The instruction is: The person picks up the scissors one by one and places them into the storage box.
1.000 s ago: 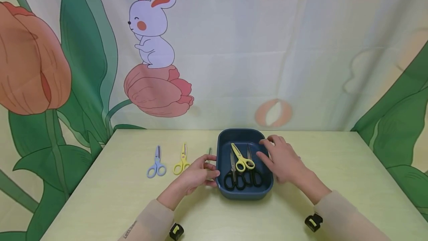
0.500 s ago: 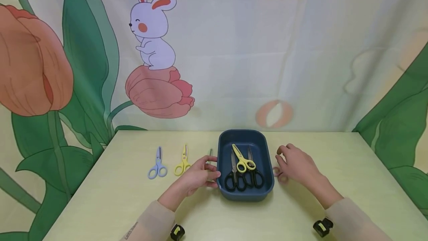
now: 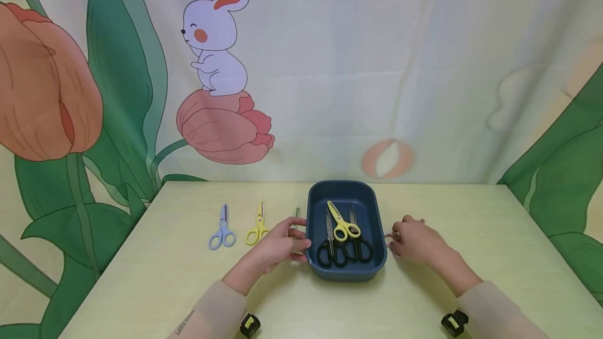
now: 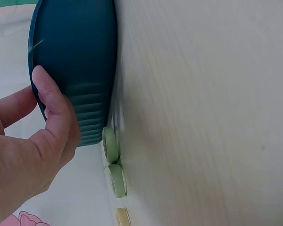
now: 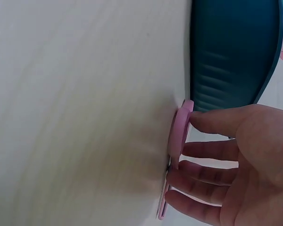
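Note:
The dark blue bin [image 3: 346,275] stands mid-table; inside it lie two black-handled scissors [image 3: 332,252] and yellow scissors [image 3: 341,221]. On the bin's left side, my left hand [image 3: 280,245] pinches the rim, with fingers along the outer wall in the left wrist view. To the right of the bin, my right hand [image 3: 416,239] has its thumb and fingers on pink scissors [image 5: 180,129], which lie beside the bin's wall. From the head, that hand hides most of them. Green scissors [image 4: 111,146] lie at the bin's left, partly covered by my left hand.
Further left on the pale table [image 3: 155,286] lie blue scissors [image 3: 222,229] and a second yellow pair [image 3: 257,224]. A printed curtain [image 3: 306,93] with a rabbit and tulips hangs at the table's back edge.
My right hand has left the bin's right rim, moved right and come down onto the pink scissors, its fingers curling in. The left hand and the bin have stayed in place.

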`<state>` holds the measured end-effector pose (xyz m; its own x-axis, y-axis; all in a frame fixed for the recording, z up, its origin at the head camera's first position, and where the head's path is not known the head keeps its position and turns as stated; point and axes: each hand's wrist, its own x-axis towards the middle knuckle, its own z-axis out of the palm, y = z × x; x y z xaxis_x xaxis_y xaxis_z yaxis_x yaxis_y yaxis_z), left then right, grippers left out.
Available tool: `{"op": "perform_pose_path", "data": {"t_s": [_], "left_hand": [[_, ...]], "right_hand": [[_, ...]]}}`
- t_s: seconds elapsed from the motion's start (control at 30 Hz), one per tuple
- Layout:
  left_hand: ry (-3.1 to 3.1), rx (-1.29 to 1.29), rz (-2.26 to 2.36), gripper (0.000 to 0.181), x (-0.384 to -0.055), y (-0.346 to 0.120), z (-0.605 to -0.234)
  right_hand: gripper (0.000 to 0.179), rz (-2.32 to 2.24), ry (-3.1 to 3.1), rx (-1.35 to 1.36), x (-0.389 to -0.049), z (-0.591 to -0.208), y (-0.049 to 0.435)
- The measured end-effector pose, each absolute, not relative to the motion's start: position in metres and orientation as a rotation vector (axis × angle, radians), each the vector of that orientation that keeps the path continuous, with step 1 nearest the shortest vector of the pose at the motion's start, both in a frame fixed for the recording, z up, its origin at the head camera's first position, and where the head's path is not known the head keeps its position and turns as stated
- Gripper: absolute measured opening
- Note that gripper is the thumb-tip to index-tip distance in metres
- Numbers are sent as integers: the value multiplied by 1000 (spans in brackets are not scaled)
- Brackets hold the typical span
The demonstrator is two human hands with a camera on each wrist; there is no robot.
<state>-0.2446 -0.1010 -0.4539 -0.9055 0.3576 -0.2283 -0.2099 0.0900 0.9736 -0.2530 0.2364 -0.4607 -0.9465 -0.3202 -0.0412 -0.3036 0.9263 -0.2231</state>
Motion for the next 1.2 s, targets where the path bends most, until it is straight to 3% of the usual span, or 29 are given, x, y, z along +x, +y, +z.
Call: {"op": "perform_pose_path", "data": {"t_s": [0.47,0.7,1.2], "left_hand": [[1966,138,1865,56,-243,-101,-452],[1967,129,1863,57,-243,-100,-450],[1968,127,1873,55,-241,-100,-449]], "right_hand": [[14,-392,3015,-656,-247,-452,241],[22,-445,2977,-586,-248,-451,249],[20,-471,2984,-544,-247,-452,257]]}}
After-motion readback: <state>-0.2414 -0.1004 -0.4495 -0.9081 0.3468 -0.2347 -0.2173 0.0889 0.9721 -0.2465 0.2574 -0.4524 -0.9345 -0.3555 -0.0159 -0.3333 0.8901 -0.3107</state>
